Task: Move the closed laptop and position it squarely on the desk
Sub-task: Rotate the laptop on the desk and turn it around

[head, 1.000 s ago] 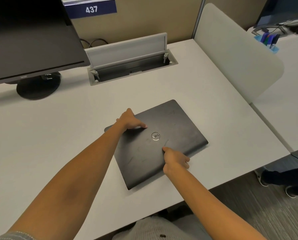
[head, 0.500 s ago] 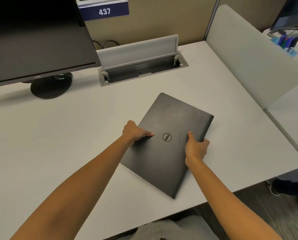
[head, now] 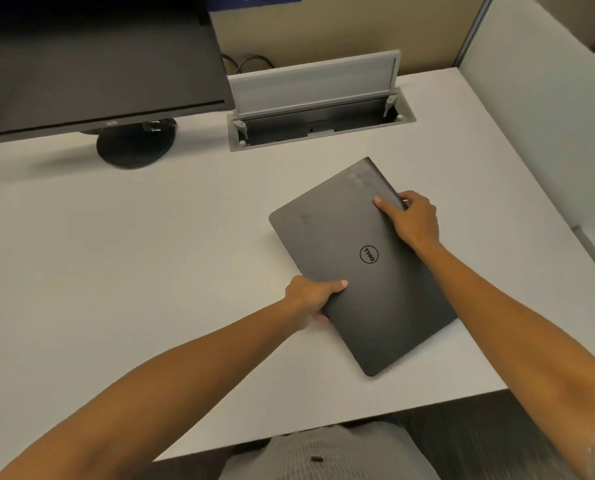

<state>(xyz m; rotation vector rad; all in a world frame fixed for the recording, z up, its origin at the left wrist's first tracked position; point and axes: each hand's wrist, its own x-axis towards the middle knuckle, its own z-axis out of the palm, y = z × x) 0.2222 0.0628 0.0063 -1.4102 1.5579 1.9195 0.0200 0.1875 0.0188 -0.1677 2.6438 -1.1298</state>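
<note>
**Squaring the laptop: turn it flat, both hands on the edges**

While the laptop [head: 362, 265] lies skewed on the desk [head: 133, 258], one corner aimed toward the cable box [head: 318, 102], both hands have it. Left hand [head: 311, 299] closed on the long edge nearest it: thumb on top of the lid, fingers tucked under. Right hand [head: 410, 220] closed on the opposite long edge, farther from the body; thumb lies on the lid, fingers wrap over the side. Lid shut, logo between the two hands. Cannot tell whether the laptop is fully down or slightly raised at the left hand.

Judgement on doing the step well:
- Pivot about the middle, between the hands, rather than dragging one corner.
- Keep it low and level; a shut laptop is stiff and slick, so the pinch should stay even on both edges.
- Sight the long edges against the desk's front edge, just below the left forearm.
- Watch the corner nearest the body; it sits close to the desk edge.
- Get the fingers out from under before letting go.
</note>
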